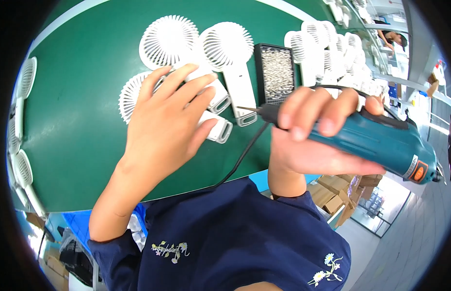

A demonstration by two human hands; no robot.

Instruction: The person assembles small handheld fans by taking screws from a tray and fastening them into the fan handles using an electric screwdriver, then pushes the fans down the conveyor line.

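Teal electric screwdriver (376,140), near right, fills the grip of the right hand (322,128); it seems heavy and stiff. The left hand (162,114), its grip wide, lies over white fans (169,41) on the table (80,111); these look light, their grilles (237,46) fragile, so take the handles (241,87).

A teal electric screwdriver (371,139) is held tilted above the green tabletop (80,121), its thin bit (249,109) pointed leftward. Near it, three white handheld fans (228,46) with round slatted heads are laid close together, handles turned toward the lower right, two being partly covered.
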